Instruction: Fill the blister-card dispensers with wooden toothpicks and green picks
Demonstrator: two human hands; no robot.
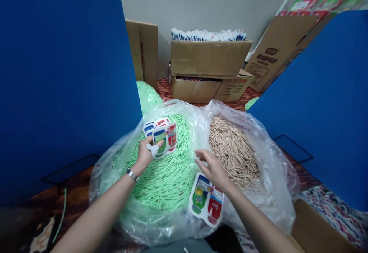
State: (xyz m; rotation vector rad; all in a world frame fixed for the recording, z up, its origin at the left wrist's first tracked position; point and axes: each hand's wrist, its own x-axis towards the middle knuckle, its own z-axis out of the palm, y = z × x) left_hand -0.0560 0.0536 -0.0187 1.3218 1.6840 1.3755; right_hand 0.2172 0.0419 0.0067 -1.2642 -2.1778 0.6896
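My left hand, with a metal watch at the wrist, is closed on several printed bottle-shaped packs in blue, green and red. They are fanned out above the green sticks that fill a clear plastic bag. Between the two bags, my right hand hovers with its fingers curved and apart, and I see nothing in them. Just below it, a single printed pack with a green and a red bottle lies face up on the plastic, its upper edge near the hand. Brown sticks fill the other bag on the right.
A cardboard box of upright white-edged packs sits on another carton at the back. Blue panels stand on both sides. A tall carton leans at the back right. An open box flap is at lower right.
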